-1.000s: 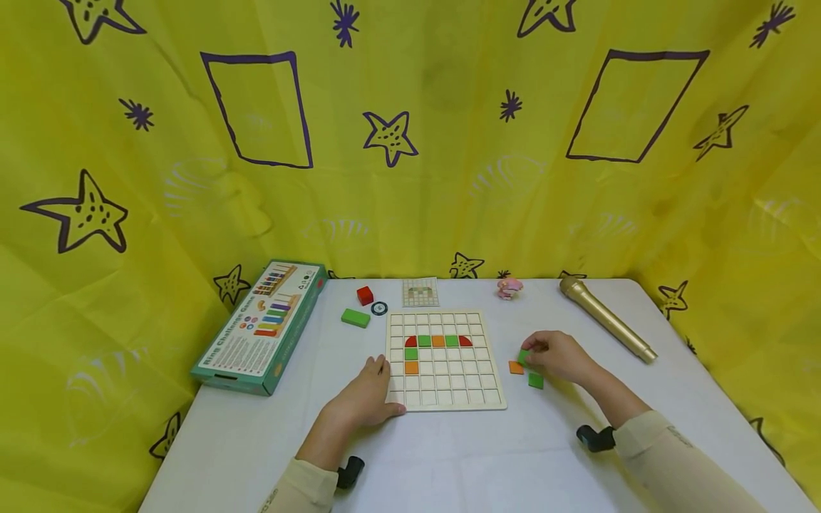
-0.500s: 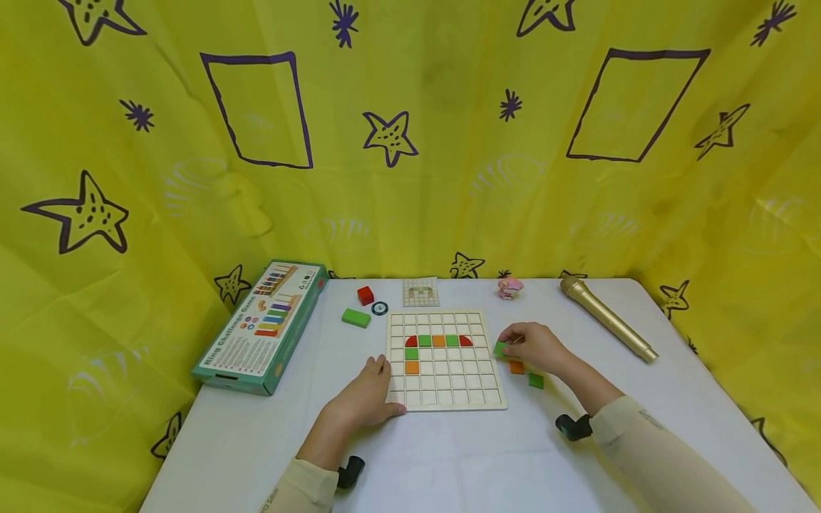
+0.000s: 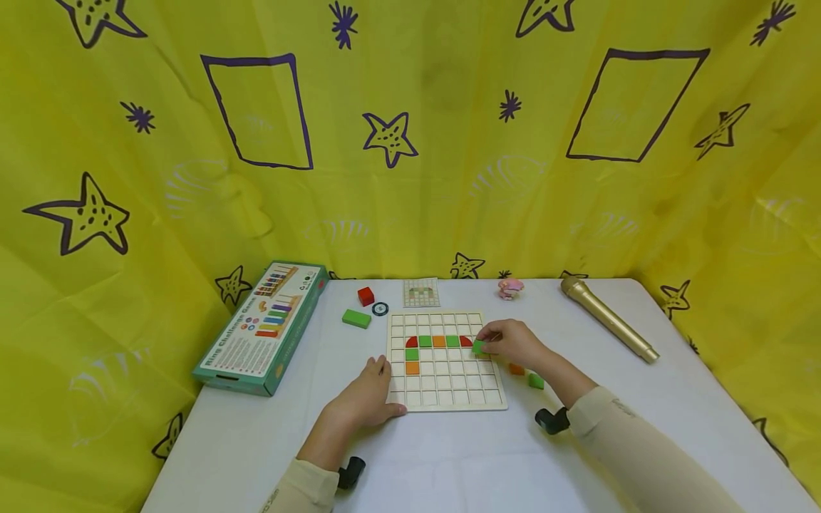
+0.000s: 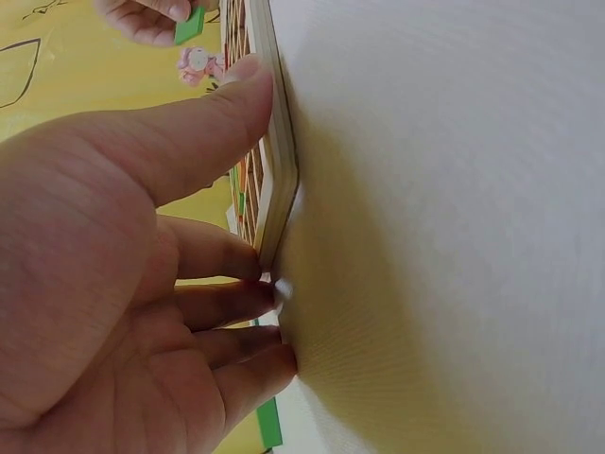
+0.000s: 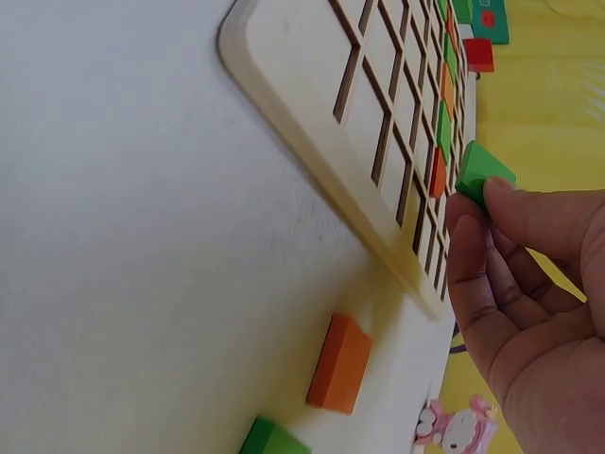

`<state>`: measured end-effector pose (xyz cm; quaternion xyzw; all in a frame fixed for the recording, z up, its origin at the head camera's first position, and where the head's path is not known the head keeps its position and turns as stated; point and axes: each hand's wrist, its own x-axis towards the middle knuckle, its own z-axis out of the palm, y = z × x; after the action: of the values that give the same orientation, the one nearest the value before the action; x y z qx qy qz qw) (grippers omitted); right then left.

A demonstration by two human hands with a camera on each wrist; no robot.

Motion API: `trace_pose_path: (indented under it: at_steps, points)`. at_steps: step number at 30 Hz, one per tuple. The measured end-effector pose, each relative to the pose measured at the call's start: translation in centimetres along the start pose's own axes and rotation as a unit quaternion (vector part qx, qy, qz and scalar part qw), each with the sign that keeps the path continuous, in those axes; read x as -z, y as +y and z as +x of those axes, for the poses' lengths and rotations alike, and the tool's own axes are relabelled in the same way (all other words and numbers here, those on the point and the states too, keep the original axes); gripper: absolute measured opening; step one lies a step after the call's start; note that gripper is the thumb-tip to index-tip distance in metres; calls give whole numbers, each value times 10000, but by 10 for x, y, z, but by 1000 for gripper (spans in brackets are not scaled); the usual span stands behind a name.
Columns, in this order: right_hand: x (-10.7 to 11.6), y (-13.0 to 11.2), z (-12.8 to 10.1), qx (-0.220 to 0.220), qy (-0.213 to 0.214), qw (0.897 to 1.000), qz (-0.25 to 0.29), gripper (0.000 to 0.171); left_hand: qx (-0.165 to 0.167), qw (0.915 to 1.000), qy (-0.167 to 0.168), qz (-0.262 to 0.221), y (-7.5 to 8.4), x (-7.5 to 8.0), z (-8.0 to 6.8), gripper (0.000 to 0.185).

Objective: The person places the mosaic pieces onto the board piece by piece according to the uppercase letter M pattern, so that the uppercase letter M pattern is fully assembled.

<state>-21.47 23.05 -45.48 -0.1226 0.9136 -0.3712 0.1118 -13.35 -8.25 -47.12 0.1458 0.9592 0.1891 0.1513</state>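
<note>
A pale wooden grid board [image 3: 445, 390] lies in the middle of the white table, with red, green and orange tiles [image 3: 438, 341] set in its upper rows. My right hand [image 3: 509, 343] pinches a small green tile [image 3: 478, 347] [image 5: 483, 172] over the board's right side, just below the right red tile. My left hand [image 3: 365, 393] rests flat against the board's lower left edge [image 4: 276, 203], thumb along the rim and fingers [image 4: 227, 312] on the table. An orange tile [image 3: 516, 369] [image 5: 339, 363] and a green tile [image 3: 536, 381] [image 5: 272, 440] lie loose on the table right of the board.
A green game box [image 3: 263, 325] lies at the left. Behind the board are a green block [image 3: 355, 318], a red cube [image 3: 365, 295], a small round disc [image 3: 380, 308], a pattern card [image 3: 420, 292] and a pink figure [image 3: 509, 287]. A gold microphone [image 3: 606, 318] lies at the right. Yellow curtains surround the table.
My right hand has carried the green tile leftward from beside the loose tiles to over the board's right side. The left hand has stayed put.
</note>
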Motion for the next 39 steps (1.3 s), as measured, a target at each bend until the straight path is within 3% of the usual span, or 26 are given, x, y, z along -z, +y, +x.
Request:
trace_pose_path:
  at_steps: [26, 39]
  points:
    - [-35, -28, 28, 485, -291, 9984, -17, 8, 67, 10000, -12, -61, 2, 0, -1, 94]
    - [-46, -34, 34, 342, -457, 9984, -26, 7, 31, 10000, -33, -62, 1, 1, -1, 94]
